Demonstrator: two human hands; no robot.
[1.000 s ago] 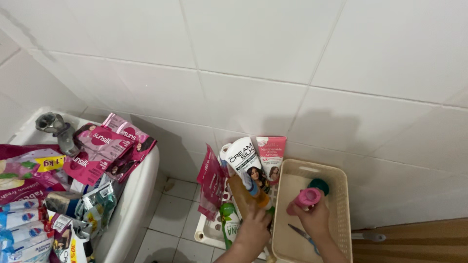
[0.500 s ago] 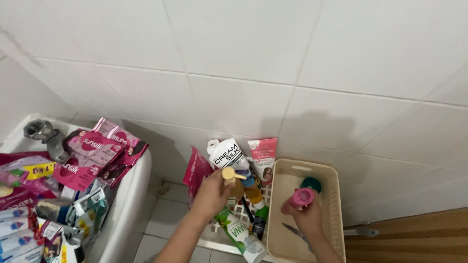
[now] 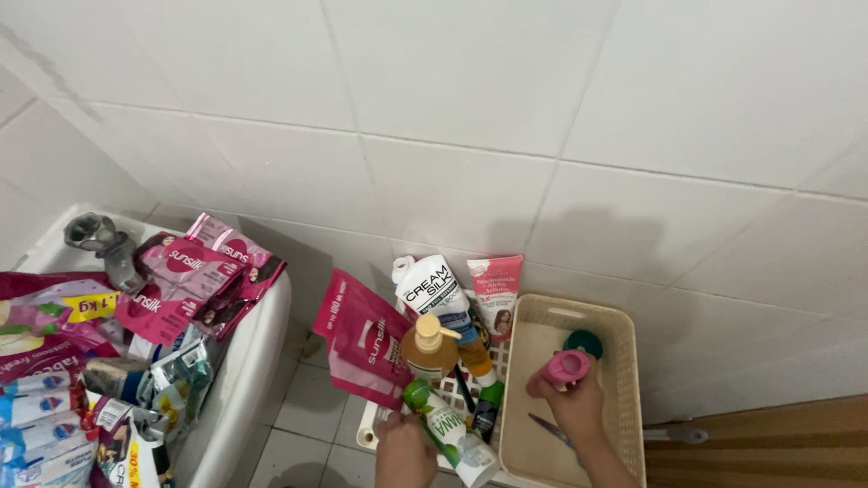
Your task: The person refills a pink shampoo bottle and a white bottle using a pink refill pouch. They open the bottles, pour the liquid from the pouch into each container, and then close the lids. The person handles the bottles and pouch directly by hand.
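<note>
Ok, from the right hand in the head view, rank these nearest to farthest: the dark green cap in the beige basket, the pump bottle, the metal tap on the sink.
1. Dark green cap: just above the right hand, inside the beige basket.
2. Pump bottle: to its left, in the white tray beside the basket.
3. Metal tap: far left, on the sink's back edge.

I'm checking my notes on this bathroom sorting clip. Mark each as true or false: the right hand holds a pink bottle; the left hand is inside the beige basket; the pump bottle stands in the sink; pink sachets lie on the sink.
1. The right hand holds a pink bottle: true.
2. The left hand is inside the beige basket: false, it is outside, at the green-capped bottle.
3. The pump bottle stands in the sink: false, it is beside the basket.
4. Pink sachets lie on the sink: true.
</note>
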